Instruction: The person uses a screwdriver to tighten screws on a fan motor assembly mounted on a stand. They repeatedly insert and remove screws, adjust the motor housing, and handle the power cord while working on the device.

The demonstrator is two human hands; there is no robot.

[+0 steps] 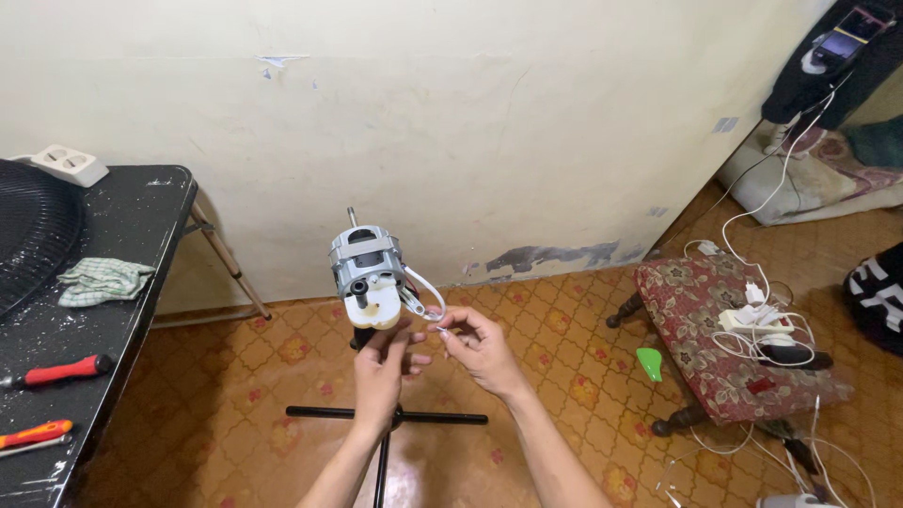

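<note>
A grey electric fan motor (367, 263) with a cream plastic part at its front sits on top of a black stand (386, 419) with a cross-shaped base on the floor. My left hand (381, 367) grips the stand's neck just under the motor. My right hand (475, 343) pinches a white wire (428, 292) that loops out from the motor's right side.
A black table (103, 320) at left carries a black fan grille (28, 235), a checked cloth (102, 279), a white socket block (69, 165) and two red-handled screwdrivers (61, 372). A floral padded stool (734, 339) with chargers and cables stands right. A cream wall is close behind.
</note>
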